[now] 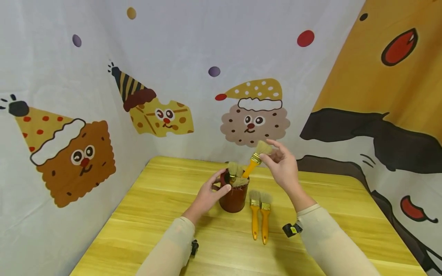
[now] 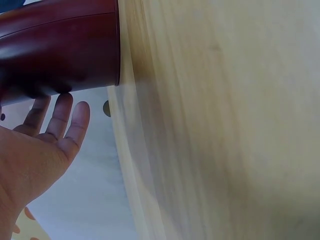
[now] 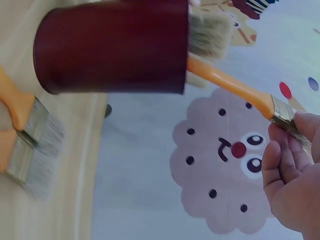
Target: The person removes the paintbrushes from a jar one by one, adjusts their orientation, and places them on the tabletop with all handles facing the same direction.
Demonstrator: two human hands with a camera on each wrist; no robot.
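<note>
A dark red-brown cylindrical cup (image 1: 233,200) stands upright on the table, holding several paintbrushes with pale bristles (image 1: 235,168) up. My left hand (image 1: 209,193) holds the cup near its rim, thumb on the near side. In the left wrist view, its fingers (image 2: 60,117) lie against the cup's wall. With thumb and fingers, my right hand (image 1: 284,167) pinches another paintbrush (image 3: 232,85) at its metal band. That brush leans to the right, its orange handle running down into the cup's mouth and its bristles up.
Two more orange-handled paintbrushes (image 1: 254,216) lie side by side on the wooden table (image 1: 162,214), right of the cup, bristles pointing away from me. A printed cloth (image 1: 193,46) with cartoon biscuits and cheese hangs behind the table and along its left side.
</note>
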